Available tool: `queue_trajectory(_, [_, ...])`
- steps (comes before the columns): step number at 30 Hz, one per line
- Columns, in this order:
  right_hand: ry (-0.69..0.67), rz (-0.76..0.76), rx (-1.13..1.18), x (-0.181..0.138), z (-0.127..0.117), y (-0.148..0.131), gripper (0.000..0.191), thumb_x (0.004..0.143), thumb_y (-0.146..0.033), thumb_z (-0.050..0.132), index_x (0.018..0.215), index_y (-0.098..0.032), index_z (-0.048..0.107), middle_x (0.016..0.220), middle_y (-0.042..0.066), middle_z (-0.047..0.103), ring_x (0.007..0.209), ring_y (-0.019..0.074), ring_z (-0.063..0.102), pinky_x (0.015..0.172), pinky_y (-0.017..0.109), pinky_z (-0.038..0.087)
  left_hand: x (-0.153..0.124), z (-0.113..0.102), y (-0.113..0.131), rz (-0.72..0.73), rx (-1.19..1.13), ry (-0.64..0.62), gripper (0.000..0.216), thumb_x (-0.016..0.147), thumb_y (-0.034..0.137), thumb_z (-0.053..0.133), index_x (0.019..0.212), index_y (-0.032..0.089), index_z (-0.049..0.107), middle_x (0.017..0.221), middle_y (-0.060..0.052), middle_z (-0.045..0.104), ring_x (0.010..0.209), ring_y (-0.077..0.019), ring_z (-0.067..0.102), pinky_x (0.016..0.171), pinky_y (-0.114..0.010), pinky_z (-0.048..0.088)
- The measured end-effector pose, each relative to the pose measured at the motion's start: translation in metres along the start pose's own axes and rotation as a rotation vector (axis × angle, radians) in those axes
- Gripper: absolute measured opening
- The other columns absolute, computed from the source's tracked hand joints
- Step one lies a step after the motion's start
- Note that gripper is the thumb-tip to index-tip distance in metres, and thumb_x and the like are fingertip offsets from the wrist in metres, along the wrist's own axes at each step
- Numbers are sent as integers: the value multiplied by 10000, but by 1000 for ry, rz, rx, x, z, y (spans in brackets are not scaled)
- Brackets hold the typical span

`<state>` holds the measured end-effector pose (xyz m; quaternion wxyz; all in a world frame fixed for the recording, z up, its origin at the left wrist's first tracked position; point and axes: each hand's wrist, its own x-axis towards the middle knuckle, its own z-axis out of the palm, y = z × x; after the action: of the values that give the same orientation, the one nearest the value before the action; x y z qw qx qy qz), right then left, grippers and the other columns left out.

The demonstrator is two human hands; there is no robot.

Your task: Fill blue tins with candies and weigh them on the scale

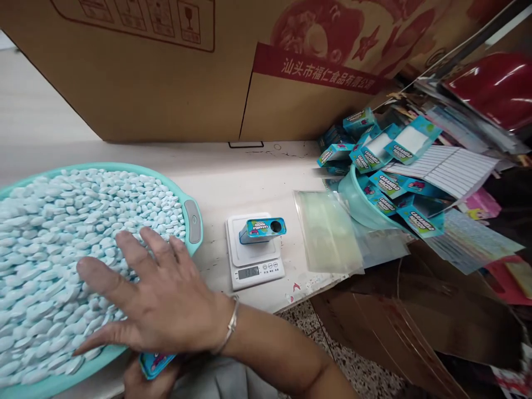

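My right hand (166, 302) is spread open, palm down, over a big turquoise basin (193, 221) heaped with pale blue, pillow-shaped candies (103, 205). Some candies lie right under its fingers; whether they touch is hard to tell. Lower down, partly covered by the right wrist, my left hand (152, 385) grips a small blue candy tin (158, 363) at the basin's near edge. Only one end of that tin shows. To the right, a similar blue tin (260, 229) with a dark round opening on top stands on a white digital scale (249, 280).
A large cardboard carton (174, 94) stands along the back. Clear plastic sheets (328, 233) lie right of the scale. Beyond them, a smaller turquoise bowl (361, 205) overflows with blue candy packages (411, 141). Papers and a red shiny object (494, 88) crowd the far right.
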<state>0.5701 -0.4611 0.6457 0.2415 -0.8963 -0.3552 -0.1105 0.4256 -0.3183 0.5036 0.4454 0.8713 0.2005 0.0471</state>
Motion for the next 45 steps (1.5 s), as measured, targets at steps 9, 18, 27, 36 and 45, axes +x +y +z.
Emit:
queue_trajectory(9, [-61, -78, -48, 38, 19, 3, 410, 984, -496, 235, 1241, -302, 489, 1167, 72, 515, 986, 244, 491, 705, 355, 459, 5, 10, -4, 15, -189, -111, 326, 654, 396, 757, 894, 185, 692, 879, -43, 767, 783, -253, 727, 773, -379, 611])
queue_trajectory(18, [126, 196, 808, 74, 27, -1, 207, 941, -338, 442, 925, -202, 597, 887, 17, 578, 796, 128, 526, 669, 241, 424, 5, 5, 30, 102, -332, -237, 435, 786, 335, 674, 1195, 205, 602, 1198, -74, 681, 1080, -237, 651, 987, -370, 510])
queue_trajectory(27, [-21, 916, 2463, 99, 12, -8, 142, 921, -303, 413, 879, -191, 489, 707, -8, 517, 549, 74, 476, 410, 119, 317, -2, -3, 36, 62, -404, -229, 539, 696, 296, 741, 1204, 202, 589, 1306, -90, 612, 1208, -266, 574, 1044, -389, 468])
queue_trajectory(36, [217, 703, 2591, 63, -24, 7, 181, 946, -287, 381, 804, -189, 439, 624, -56, 432, 450, 40, 365, 369, 104, 245, -19, -15, 27, 261, -208, -76, 781, 698, 340, 746, 1386, 174, 414, 1367, -159, 547, 1284, -338, 494, 1078, -533, 403])
queue_trajectory(45, [861, 775, 2046, -39, -87, 125, 162, 882, -256, 447, 733, -194, 429, 562, -83, 382, 408, 37, 309, 368, 115, 222, -45, -69, 101, 769, 54, -43, 702, 804, 279, 650, 1431, 315, 336, 1361, -89, 549, 1241, -278, 535, 1033, -413, 473])
